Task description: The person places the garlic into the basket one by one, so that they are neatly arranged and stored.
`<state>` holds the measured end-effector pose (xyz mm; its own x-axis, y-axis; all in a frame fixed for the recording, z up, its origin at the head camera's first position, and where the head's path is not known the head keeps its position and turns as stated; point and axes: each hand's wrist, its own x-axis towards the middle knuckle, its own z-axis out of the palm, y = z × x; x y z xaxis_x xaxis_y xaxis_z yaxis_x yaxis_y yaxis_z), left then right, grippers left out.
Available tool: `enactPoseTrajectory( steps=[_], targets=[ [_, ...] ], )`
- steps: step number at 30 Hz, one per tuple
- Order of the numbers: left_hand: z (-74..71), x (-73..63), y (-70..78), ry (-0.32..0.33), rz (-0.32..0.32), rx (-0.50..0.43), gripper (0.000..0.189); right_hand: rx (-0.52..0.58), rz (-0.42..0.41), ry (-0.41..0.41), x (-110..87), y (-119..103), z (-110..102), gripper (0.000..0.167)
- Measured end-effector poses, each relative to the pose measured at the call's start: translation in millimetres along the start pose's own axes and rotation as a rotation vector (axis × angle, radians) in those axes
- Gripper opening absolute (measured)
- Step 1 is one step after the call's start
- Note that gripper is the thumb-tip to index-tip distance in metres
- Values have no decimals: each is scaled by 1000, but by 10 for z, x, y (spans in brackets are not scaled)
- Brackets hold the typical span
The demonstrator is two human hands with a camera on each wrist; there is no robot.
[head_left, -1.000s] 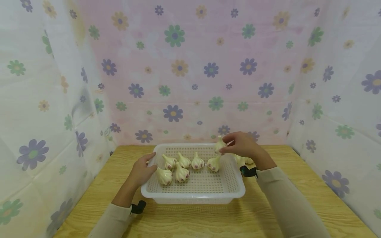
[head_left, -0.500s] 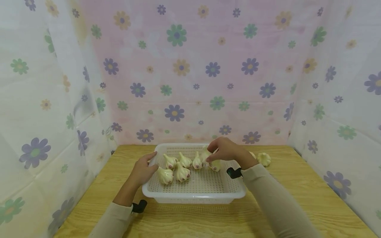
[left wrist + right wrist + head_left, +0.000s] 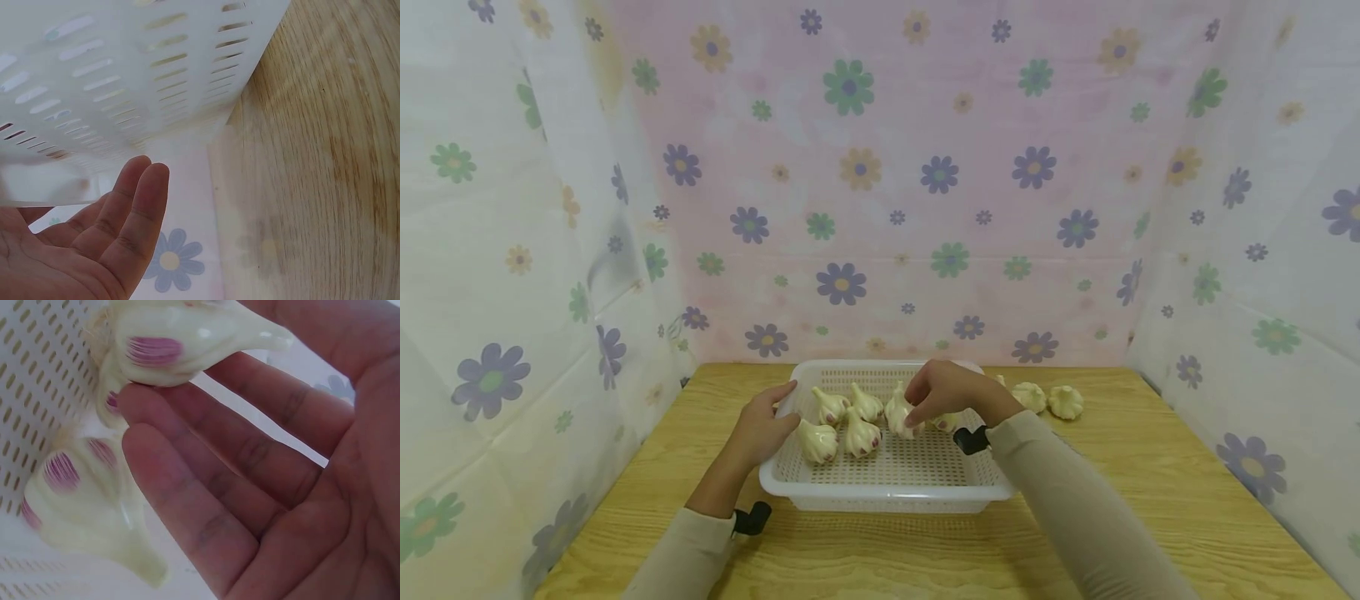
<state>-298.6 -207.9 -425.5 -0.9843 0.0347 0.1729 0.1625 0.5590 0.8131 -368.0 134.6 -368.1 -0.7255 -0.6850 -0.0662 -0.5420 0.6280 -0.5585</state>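
**More inside than outside**

A cream-white garlic bulb with purple streaks [image 3: 194, 337] was inside a rectangular white plastic basket with slotted walls [image 3: 887, 492], which stood on a yellowish wood-grain table [image 3: 1150, 475]. The bare right hand [image 3: 953, 390] pinched it between thumb and forefinger, the other fingers reaching out only slightly bent. Whether the bulb bore on the basket's floor could not be told. The bare left hand [image 3: 760, 429] lay at the left rim, its fingers extended and touching the rim rather than wrapped round it.

The work looked well past halfway. Four similar bulbs [image 3: 817, 442] sat in the basket's left half, and another bulb [image 3: 945, 422] showed partly behind the right hand, which might have hidden more. Two pale bulbs [image 3: 1066, 402] lay on the table, right of the basket; a small pale tip [image 3: 1000, 381] near them was perhaps a third. Those seemed to be what was left.
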Motion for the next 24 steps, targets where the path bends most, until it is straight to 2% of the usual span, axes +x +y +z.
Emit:
enactPoseTrajectory(
  steps=[2, 7, 12, 18, 21, 24],
  targets=[
    [-1, -1, 5, -1, -2, 0, 64, 32, -20, -49, 21, -10, 20, 53],
    [-7, -4, 23, -1, -6, 9, 64, 50, -4, -93, 55, -41, 67, 49],
    [-5, -9, 21, -4, -7, 2, 64, 16, 21, -119, 88, -86, 111, 46],
    [-4, -11, 15, -5, -10, -14, 64, 0, 78, -113, 130, -98, 166, 50],
    [-6, -14, 16, -5, -10, -12, 64, 7, 122, -93, 143, -84, 188, 45],
    [-3, -17, 16, -3, -8, -7, 64, 19, 153, -73, 142, -70, 202, 27]
  ],
)
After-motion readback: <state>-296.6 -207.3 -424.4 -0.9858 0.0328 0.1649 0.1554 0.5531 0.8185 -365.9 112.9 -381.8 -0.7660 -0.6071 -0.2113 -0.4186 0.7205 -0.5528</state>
